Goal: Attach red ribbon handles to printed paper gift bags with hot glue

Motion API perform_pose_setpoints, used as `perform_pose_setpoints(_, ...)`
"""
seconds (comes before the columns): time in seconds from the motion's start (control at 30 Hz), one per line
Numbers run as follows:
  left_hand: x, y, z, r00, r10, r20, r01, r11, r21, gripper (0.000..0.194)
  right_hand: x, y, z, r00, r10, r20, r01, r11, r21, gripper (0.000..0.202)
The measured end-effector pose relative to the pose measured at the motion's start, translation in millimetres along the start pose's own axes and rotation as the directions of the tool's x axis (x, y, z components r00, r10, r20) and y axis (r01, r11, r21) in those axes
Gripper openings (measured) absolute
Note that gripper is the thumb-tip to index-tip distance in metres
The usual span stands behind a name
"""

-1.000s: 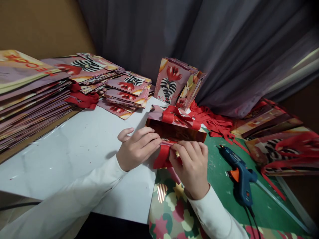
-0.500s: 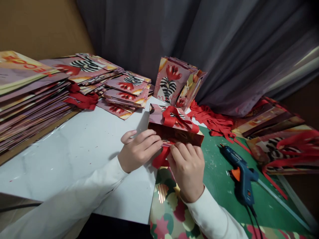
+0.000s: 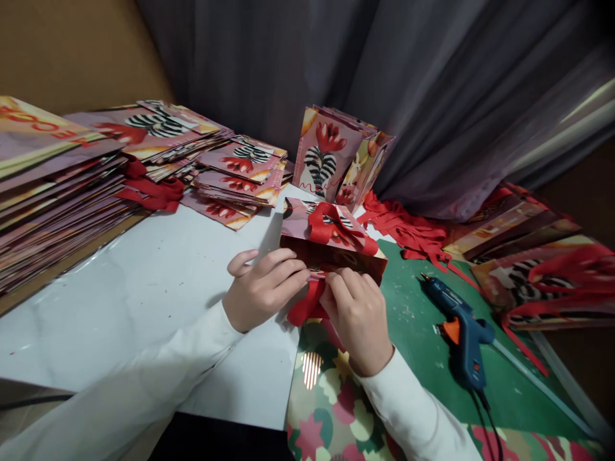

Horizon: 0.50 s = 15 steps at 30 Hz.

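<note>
Over the middle of the worktop (image 3: 158,301), the left hand (image 3: 264,285) reaches in from the lower left, knuckles up, one digit raised apart, fingertips at a paper bag's (image 3: 296,224) near rim; whether it grips cannot be told. From the lower right, the right hand (image 3: 358,314) curls its fingers to pinch that rim beside a red ribbon (image 3: 305,304). The bag lies just beyond both hands, its mouth towards them, a ribbon loop (image 3: 316,224) on the far panel.

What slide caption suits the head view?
Left hand and right hand on the near side of an open paper bag; blue glue gun lying to the right.
</note>
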<state>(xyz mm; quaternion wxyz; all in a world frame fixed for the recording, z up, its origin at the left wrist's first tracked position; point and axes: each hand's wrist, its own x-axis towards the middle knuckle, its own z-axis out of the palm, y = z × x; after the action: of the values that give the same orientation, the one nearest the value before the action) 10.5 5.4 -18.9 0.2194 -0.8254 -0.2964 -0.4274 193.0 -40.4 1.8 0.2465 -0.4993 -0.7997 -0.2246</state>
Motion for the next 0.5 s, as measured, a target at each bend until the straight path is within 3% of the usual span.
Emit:
perform_pose_setpoints(0.3, 2, -4, -2.6, 1.000, -0.010, -0.010, 0.010, 1.000, 0.001, 0.015, -12, 13, -13, 0.972, 0.231, -0.048, -0.198, 0.910, 0.364, 0.017)
perform_pose_setpoints(0.5, -2, -6, -2.7, 0.999, -0.037, 0.014, 0.037, 0.999, -0.037, 0.015, -30, 41, -30, 0.907, 0.287, -0.307, -0.213, 0.944, 0.253, 0.026)
